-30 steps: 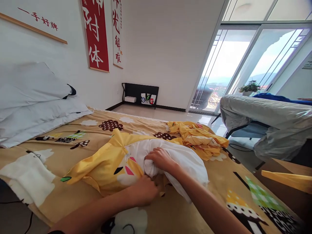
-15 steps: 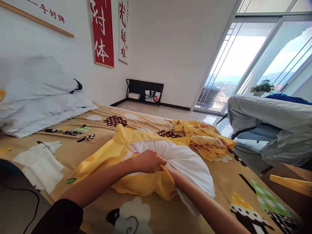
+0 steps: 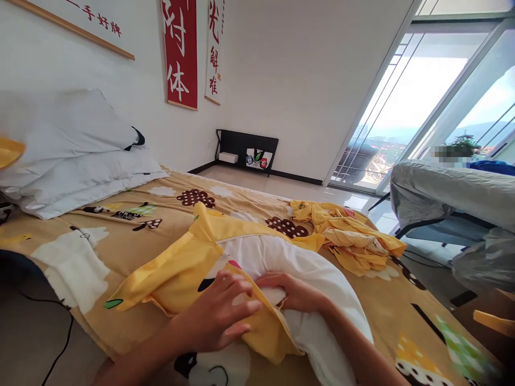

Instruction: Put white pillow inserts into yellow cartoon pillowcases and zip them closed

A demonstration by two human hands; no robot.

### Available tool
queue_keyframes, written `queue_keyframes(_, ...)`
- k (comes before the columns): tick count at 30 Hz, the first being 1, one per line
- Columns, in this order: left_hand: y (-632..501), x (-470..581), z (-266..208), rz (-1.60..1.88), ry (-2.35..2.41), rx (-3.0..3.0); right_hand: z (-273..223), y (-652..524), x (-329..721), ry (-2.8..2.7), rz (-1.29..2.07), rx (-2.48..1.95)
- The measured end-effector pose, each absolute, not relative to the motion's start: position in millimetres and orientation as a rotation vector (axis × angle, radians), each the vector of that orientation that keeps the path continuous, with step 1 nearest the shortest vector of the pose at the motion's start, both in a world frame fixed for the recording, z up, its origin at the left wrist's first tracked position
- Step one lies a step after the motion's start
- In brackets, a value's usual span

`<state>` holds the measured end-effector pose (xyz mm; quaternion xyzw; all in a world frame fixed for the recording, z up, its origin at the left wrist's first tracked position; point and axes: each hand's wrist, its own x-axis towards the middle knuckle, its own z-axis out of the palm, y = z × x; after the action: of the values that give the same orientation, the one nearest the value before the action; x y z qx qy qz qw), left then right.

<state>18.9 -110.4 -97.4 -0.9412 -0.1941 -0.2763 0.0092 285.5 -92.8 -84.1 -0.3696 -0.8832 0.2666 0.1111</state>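
A yellow pillowcase with a green-tipped corner lies on the bed and covers the left part of a white pillow. The pillow's right part bulges out of the case's opening. My left hand is over the near side of the pillowcase, its fingers apart and slightly bent. At the opening, my right hand has its fingers curled on a fold of the white pillow, right beside the yellow edge. Some of its fingertips are hidden in the fold.
Beyond the pillow lies a crumpled yellow cloth. White pillows are stacked at the bed's left end. The bed wears a tan patterned sheet. A plastic-covered piece of furniture stands at right, and a low black shelf by the far wall.
My left hand has let go of the pillowcase edge and moved down and left, its fingers spreading. My right hand has come into view on the pillow fold. The view has shifted slightly left.
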Motion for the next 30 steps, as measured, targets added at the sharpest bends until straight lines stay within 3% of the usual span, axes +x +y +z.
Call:
queue_keyframes(4, -146.0, -43.4, -162.6, -1.002, -1.293, -2.753, -44.8, -100.9, 307.4, -2.458, 1.022, -1.189)
queue_keyframes(7, -153.7, -40.5, -202.1, -0.851, -1.784, -2.511, -34.6, -93.8, 286.7, -2.451, 0.613, -1.387)
queue_keyframes(11, -149.8, -15.3, -200.5, -0.493, -2.168, -2.404, -59.3, -73.4, 239.4, -2.818, 0.359, -1.462)
queue_keyframes(15, -144.3, -3.3, -193.1, -0.437, -2.153, -2.458, -92.3, -62.8, 224.3, -2.853, 0.192, -1.372)
queue_keyframes(19, -138.8, 2.4, -220.1, -0.551, -1.989, -2.557, -105.2, -64.9, 226.0, -2.784, -0.020, -1.284)
queue_keyframes(23, -141.0, 2.3, -227.9, -0.969, -1.868, -2.634, -100.9, -65.7, 217.2, -2.826, -0.171, -1.253)
queue_keyframes(27, -152.8, 0.1, -193.9, -1.463, -1.791, -2.602, -95.1, -56.5, 199.1, -2.881, -0.391, -1.287)
queue_keyframes(30, -156.7, 13.5, -184.8, -1.599, -1.741, -2.589, -94.9, -45.4, 186.6, -2.912, -0.478, -1.311)
